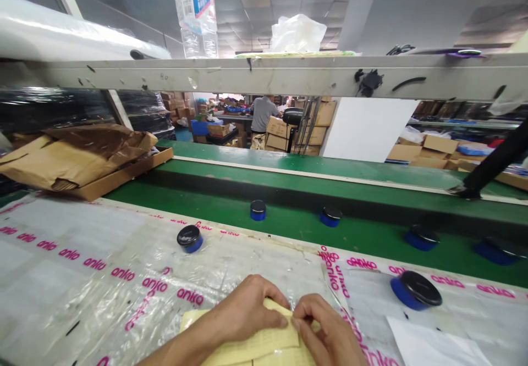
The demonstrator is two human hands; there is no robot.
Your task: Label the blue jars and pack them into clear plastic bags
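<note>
While yellow paper is gripped by the left hand, fingers nearly closed, its edge is pinched by the right hand, fingertips together

Free room lies between two containers on the table, a crossbar blocking above.

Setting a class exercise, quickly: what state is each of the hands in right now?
Left hand: closed, holding yellow paper.
Right hand: closed, pinching the yellow paper's edge.
</note>
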